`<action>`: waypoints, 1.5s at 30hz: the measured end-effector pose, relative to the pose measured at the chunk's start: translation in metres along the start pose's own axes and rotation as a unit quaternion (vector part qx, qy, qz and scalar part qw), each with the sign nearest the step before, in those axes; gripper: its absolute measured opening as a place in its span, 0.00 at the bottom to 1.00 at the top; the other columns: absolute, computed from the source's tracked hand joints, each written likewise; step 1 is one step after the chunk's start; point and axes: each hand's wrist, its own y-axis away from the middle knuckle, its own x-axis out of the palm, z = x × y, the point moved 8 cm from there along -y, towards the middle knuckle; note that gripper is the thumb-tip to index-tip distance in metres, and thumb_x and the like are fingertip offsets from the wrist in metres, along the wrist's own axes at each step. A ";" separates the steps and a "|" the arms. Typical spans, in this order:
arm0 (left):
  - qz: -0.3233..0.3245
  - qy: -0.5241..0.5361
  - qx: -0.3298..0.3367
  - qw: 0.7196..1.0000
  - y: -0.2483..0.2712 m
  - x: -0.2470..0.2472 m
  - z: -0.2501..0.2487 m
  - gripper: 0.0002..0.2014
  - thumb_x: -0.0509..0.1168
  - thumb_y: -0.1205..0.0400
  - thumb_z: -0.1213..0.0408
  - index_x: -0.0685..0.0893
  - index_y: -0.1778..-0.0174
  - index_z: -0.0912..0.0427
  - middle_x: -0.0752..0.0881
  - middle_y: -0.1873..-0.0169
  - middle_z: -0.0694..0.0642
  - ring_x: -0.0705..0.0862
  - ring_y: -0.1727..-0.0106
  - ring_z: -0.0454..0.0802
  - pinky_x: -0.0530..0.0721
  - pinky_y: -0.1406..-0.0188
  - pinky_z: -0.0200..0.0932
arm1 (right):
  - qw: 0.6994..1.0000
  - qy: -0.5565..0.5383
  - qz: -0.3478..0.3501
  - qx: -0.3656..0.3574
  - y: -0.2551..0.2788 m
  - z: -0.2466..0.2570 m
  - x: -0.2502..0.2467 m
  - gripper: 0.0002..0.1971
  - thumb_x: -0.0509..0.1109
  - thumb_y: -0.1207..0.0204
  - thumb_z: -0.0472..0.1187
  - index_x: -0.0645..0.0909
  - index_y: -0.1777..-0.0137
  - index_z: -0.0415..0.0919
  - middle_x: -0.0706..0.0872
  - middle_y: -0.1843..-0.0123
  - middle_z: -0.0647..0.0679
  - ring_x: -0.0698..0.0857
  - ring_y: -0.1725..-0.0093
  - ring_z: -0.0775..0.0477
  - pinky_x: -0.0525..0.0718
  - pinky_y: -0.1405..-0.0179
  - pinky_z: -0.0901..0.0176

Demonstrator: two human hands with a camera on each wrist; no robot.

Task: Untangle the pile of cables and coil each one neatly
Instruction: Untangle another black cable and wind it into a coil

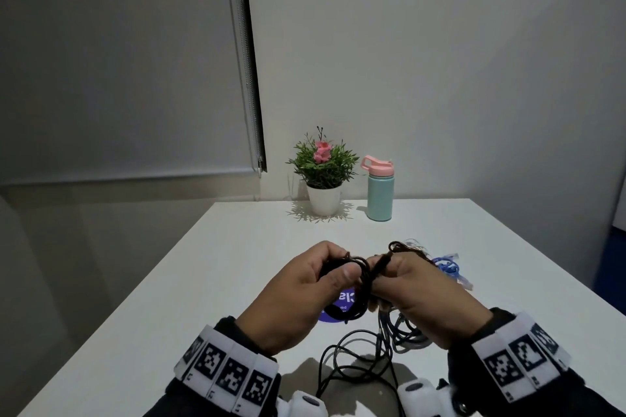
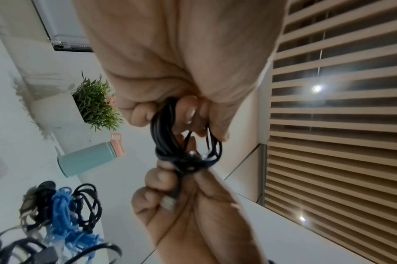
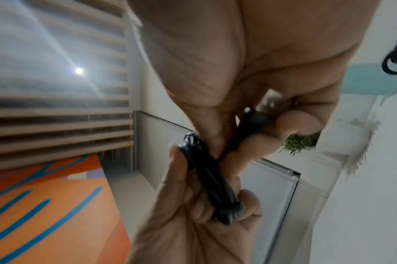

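The left hand (image 1: 298,294) has its fingers curled tight around a coiled black cable (image 1: 349,284), thumb pressed across the loops, holding the bundle above the table (image 1: 203,281). The right hand (image 1: 420,294) meets it from the other side, fingers narrow, pinching the cable's plug end (image 3: 254,119) between thumb and forefinger, right against the coil. Under the 2 hands, loose black and grey cables (image 1: 369,359) lie tangled on the table. Just beyond the right fingers sit a blue cable (image 1: 447,266) and a dark bundle (image 1: 406,247), partly hidden by the hand. A purple round sticker (image 1: 342,306) shows below the left fingers. Well beyond the fingertips stand a potted plant (image 1: 323,172) and a teal bottle (image 1: 380,194) with a pink lid.
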 end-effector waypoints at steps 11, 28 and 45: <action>-0.115 0.118 -0.047 0.985 -0.002 -0.012 0.012 0.18 0.62 0.12 0.54 0.71 0.63 0.61 0.71 0.75 0.52 0.72 0.70 0.50 0.78 0.63 0.41 | 0.922 0.329 -0.142 -0.148 0.013 0.037 0.009 0.09 0.73 0.23 0.50 0.89 0.44 0.58 0.77 0.60 0.59 0.79 0.57 0.61 0.71 0.59 0.75; -0.130 0.058 -0.045 0.989 0.000 -0.022 0.006 0.15 0.54 0.12 0.67 0.74 0.65 0.61 0.63 0.77 0.49 0.59 0.74 0.46 0.59 0.75 0.37 | 0.972 0.168 -0.101 -0.132 0.014 0.042 -0.004 0.09 0.70 0.21 0.52 0.81 0.60 0.51 0.83 0.68 0.57 0.79 0.66 0.58 0.73 0.64 0.69; -0.088 0.143 -0.035 0.985 -0.002 -0.007 0.022 0.22 0.60 0.16 0.47 0.80 0.46 0.66 0.81 0.62 0.53 0.82 0.61 0.47 0.83 0.57 0.41 | 0.963 0.238 -0.084 -0.096 0.002 0.017 0.001 0.07 0.60 0.13 0.44 0.80 0.49 0.48 0.88 0.64 0.53 0.86 0.65 0.57 0.82 0.61 0.62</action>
